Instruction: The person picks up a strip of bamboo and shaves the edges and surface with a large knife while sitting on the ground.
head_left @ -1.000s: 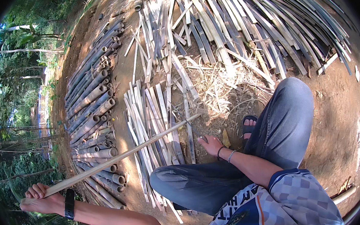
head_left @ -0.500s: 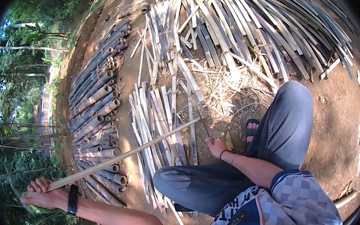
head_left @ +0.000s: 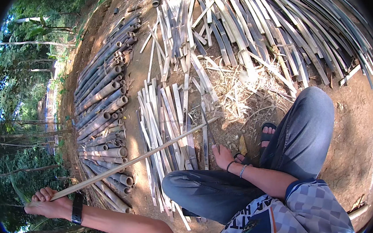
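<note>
My left hand [head_left: 47,203], far out to the left, is closed around one end of a long pale bamboo strip [head_left: 128,162]. The strip slants up to the right, and its other end hangs over the ground in front of my knees. My right hand [head_left: 223,156] is closed on a knife [head_left: 208,125] with a thin dark blade pointing away from me; my fingers hide its handle. The blade crosses the strip close to its far end. Whether they touch, I cannot tell. Below the strip lies a bundle of split bamboo strips [head_left: 154,115].
Curled shavings [head_left: 238,96] cover the ground ahead of my sandalled foot [head_left: 267,131]. A large spread of bamboo strips [head_left: 276,24] fills the far right. Whole bamboo poles [head_left: 105,106] are stacked at the left, with trees beyond. My bent knee [head_left: 179,183] stands beside the strip bundle.
The whole view has shifted slightly. The strip's far end now reaches a little farther right, past the knife blade. Both hands keep their hold.
</note>
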A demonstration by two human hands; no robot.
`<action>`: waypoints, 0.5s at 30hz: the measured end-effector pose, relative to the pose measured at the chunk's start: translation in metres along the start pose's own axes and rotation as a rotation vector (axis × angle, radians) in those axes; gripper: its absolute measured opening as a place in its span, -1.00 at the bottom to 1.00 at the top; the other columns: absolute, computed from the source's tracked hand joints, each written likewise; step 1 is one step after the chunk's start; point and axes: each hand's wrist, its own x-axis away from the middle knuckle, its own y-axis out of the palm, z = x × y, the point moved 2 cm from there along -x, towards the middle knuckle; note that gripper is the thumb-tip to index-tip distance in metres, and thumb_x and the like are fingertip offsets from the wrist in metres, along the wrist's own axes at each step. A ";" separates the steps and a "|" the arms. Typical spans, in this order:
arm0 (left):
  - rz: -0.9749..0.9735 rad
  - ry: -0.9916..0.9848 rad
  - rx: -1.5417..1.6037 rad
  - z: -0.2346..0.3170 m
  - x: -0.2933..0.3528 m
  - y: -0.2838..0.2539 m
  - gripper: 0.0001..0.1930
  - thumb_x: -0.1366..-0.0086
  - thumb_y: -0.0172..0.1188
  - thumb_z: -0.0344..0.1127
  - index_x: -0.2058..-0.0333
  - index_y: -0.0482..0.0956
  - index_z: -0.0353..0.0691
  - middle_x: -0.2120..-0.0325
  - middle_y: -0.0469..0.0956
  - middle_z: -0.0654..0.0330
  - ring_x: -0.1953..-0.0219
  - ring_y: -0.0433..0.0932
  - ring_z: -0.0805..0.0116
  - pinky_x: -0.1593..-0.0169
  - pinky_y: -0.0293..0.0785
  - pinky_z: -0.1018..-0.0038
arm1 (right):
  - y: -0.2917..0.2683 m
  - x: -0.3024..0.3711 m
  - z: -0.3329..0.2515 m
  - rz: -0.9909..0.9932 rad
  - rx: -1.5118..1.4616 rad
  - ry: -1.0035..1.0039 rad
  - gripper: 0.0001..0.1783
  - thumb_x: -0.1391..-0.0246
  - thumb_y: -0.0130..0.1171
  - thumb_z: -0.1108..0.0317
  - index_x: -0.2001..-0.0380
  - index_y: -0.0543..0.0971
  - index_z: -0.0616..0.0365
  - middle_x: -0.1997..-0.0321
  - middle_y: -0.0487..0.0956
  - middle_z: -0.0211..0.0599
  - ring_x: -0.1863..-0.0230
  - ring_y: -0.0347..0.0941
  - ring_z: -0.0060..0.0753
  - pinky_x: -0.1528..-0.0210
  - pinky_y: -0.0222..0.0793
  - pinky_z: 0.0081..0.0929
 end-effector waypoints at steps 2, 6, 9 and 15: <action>0.035 0.044 -0.049 0.001 0.001 -0.001 -0.51 -0.35 -0.14 0.14 0.62 0.15 -0.09 0.78 0.14 0.37 0.77 0.12 0.60 0.71 0.05 0.68 | 0.001 -0.002 0.002 0.015 0.057 0.008 -0.51 -0.22 -0.17 -0.02 0.25 0.38 0.29 0.47 0.50 0.22 0.33 0.45 0.28 0.18 0.31 0.04; 0.230 0.119 -0.273 -0.008 -0.014 -0.018 -0.49 -0.34 -0.13 0.15 0.60 0.18 -0.16 0.68 0.20 0.27 0.65 0.21 0.52 0.59 0.17 0.60 | -0.006 0.028 -0.052 -0.183 0.034 -0.220 -0.52 -0.21 -0.15 -0.01 0.25 0.38 0.28 0.53 0.50 0.16 0.39 0.46 0.25 0.27 0.33 0.04; 0.378 0.080 -0.458 -0.005 -0.007 -0.007 -0.44 -0.32 -0.11 0.18 0.58 0.23 -0.26 0.62 0.24 0.20 0.60 0.25 0.42 0.52 0.24 0.50 | 0.003 0.011 -0.026 -0.083 0.039 -0.228 -0.52 -0.20 -0.12 -0.01 0.24 0.39 0.29 0.56 0.50 0.13 0.41 0.47 0.24 0.31 0.34 0.05; 0.350 0.173 -0.487 0.000 -0.004 0.006 -0.39 -0.32 -0.12 0.19 0.55 0.27 -0.37 0.58 0.29 0.13 0.57 0.29 0.35 0.47 0.29 0.40 | 0.005 0.005 -0.015 0.042 0.050 -0.090 -0.48 -0.20 -0.14 -0.03 0.25 0.40 0.32 0.51 0.51 0.18 0.37 0.47 0.24 0.27 0.34 0.02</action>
